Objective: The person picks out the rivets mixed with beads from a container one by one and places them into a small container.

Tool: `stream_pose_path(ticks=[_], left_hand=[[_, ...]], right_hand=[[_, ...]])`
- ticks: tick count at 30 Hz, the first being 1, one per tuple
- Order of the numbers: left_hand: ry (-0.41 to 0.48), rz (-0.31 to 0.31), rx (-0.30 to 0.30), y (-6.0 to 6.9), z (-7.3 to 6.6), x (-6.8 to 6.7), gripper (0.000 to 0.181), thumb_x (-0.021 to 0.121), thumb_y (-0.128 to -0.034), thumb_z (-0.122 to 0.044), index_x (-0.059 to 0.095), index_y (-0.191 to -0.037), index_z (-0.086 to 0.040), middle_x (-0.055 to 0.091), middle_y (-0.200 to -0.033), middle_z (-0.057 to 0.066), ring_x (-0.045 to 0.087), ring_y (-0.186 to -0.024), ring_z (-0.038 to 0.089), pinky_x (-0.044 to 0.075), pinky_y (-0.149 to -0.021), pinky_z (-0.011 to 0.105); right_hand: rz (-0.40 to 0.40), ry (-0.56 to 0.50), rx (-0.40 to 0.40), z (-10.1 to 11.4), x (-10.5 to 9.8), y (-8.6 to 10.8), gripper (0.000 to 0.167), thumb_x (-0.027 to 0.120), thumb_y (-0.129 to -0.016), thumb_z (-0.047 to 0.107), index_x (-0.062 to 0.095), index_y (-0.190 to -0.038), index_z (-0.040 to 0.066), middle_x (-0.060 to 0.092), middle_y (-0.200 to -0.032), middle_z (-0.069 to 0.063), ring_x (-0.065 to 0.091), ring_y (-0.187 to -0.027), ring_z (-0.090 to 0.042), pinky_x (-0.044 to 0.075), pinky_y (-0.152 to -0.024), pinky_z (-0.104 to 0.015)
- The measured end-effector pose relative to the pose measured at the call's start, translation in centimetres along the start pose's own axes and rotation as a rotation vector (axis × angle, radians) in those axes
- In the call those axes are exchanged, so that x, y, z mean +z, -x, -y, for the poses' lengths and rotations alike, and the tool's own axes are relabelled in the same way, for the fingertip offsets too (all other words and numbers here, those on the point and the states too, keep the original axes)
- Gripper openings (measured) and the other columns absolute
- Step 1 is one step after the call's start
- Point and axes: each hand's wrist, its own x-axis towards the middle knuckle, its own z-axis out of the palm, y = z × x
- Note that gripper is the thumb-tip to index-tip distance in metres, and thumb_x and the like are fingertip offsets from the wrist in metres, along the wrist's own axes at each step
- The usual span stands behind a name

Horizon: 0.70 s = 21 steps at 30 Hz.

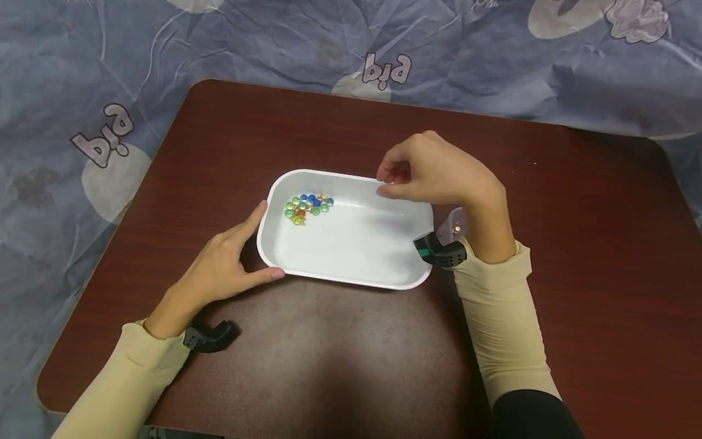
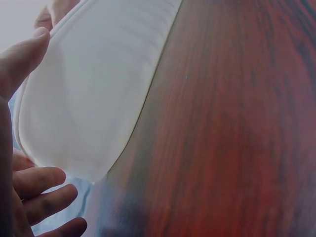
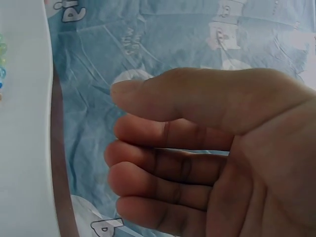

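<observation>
A white tray [image 1: 356, 244] holds green, blue, yellow and orange glass beads [image 1: 304, 206] and small gold-coloured pieces [image 1: 321, 198], grouped at its left end. My left hand [image 1: 219, 262] spans the tray's near left corner, thumb on the near rim and forefinger against the left end. In the left wrist view, the other fingers [image 2: 45, 204] lie nearly straight beside the tray wall [image 2: 89, 98]. Over the tray's far right rim is my right hand [image 1: 439, 171], fingers loosely bent. The right wrist view shows nothing between its thumb and fingers [image 3: 143, 185].
Just right of the tray stands a clear container [image 1: 451, 224] with a gold-coloured piece visible in it, partly hidden by my right wrist. Both lie on a dark red-brown table [image 1: 592, 274]. Beyond the table's far edge hangs patterned blue-grey cloth [image 1: 274, 42].
</observation>
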Motion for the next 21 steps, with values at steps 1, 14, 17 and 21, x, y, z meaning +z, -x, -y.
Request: stream_pose_path(ticks=[1, 14, 17, 21], left_hand=[[0.0, 0.001, -0.001, 0.0, 0.0, 0.0, 0.108, 0.084, -0.0762, -0.047, 0.025, -0.157, -0.008, 0.043, -0.15, 0.021, 0.051, -0.129, 0.037, 0.045, -0.098, 0.055], [0.017, -0.014, 0.024, 0.0, 0.2, 0.2, 0.107, 0.078, -0.0785, -0.057, 0.025, -0.157, -0.008, 0.042, -0.15, 0.02, 0.051, -0.129, 0.037, 0.045, -0.098, 0.056], [0.02, -0.012, 0.021, 0.0, 0.1, 0.1, 0.107, 0.08, -0.078, -0.055, 0.025, -0.157, -0.008, 0.043, -0.15, 0.02, 0.051, -0.129, 0.037, 0.044, -0.098, 0.056], [0.018, 0.0, 0.007, -0.1, 0.0, 0.1, 0.107, 0.084, -0.0767, -0.047, 0.025, -0.157, -0.009, 0.044, -0.149, 0.02, 0.052, -0.128, 0.037, 0.044, -0.098, 0.055]], right_hand=[[0.0, -0.003, -0.004, 0.1, 0.1, -0.1, 0.005, 0.076, -0.084, 0.014, 0.074, -0.084, 0.009, 0.066, -0.074, 0.003, 0.057, -0.069, -0.012, 0.048, -0.068, -0.029], [0.015, -0.037, -0.053, 1.7, 1.4, -2.6, 0.008, 0.074, -0.086, 0.015, 0.074, -0.083, 0.008, 0.065, -0.075, 0.0, 0.056, -0.07, -0.015, 0.046, -0.068, -0.03], [0.02, -0.039, -0.072, 2.3, 1.6, -3.3, 0.009, 0.074, -0.086, 0.016, 0.074, -0.083, 0.007, 0.065, -0.076, -0.001, 0.056, -0.071, -0.015, 0.046, -0.068, -0.03], [0.015, -0.048, -0.091, 3.0, 1.9, -4.3, 0.009, 0.074, -0.086, 0.016, 0.074, -0.083, 0.008, 0.066, -0.077, 0.0, 0.056, -0.073, -0.015, 0.046, -0.069, -0.029]])
